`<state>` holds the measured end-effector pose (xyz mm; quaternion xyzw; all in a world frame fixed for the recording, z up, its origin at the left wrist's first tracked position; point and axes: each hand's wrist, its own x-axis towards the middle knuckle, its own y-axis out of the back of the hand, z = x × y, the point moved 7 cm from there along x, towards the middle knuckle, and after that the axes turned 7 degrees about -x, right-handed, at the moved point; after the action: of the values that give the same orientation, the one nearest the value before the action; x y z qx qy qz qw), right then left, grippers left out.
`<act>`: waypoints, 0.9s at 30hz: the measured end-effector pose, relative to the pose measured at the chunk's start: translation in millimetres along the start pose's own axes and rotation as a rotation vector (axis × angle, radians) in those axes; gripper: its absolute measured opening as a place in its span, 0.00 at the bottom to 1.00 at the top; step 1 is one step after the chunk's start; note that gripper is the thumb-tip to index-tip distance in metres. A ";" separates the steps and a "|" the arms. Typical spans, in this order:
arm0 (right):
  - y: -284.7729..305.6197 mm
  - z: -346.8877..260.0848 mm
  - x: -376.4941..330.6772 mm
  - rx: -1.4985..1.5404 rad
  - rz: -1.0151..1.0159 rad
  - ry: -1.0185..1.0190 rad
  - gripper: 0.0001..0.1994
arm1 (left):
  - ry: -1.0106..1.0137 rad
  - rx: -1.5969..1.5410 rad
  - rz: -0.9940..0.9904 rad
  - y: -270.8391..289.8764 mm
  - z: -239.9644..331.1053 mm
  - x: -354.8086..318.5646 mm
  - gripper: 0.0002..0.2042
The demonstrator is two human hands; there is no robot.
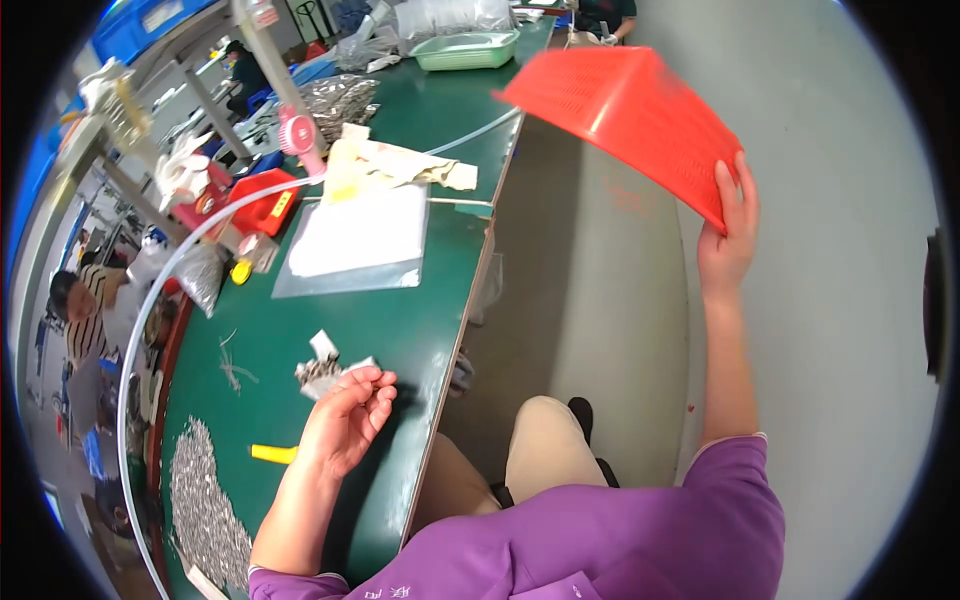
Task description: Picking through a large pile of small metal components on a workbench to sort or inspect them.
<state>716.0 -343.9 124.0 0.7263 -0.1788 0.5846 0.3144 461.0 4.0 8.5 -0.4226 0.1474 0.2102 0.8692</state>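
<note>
My right hand (731, 222) is closed on the near corner of a red plastic basket (640, 115) with slotted walls. The basket is raised and tilted over the floor, beyond the table's right edge; its inside does not show. My left hand (350, 415) is over the green table (440, 240), palm turned up, with fingers curled in and nothing visible in them. Just beyond it lies a small heap of metal parts (318, 372) with white pieces around it. A yellow-handled tool (272, 453) rests beside my left wrist, partly hidden by the forearm.
Many small silvery parts (205, 490) spread along the table's left side. Farther off are a white sheet (360, 235), a cloth (395, 170), a red bin (262, 205), a pink fan (297, 135) and a green tray (465, 50). A pale hose (130, 360) arches over the left. Other people sit nearby.
</note>
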 end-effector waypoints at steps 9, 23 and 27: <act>-23.0 92.7 8.6 0.002 -0.127 -0.302 0.23 | 0.209 0.137 -0.063 -87.8 -4.4 105.8 0.06; 15.2 246.2 -5.6 0.981 0.055 -1.692 0.26 | 0.611 0.108 -0.046 -298.1 -51.7 152.0 0.06; 0.3 268.4 11.4 1.209 0.148 -1.821 0.25 | 0.594 0.093 0.007 -354.1 -41.5 165.4 0.09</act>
<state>916.5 -521.5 103.1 0.9079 -0.0709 -0.1627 -0.3797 774.9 -185.5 150.0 -0.4250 0.4063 0.0734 0.8055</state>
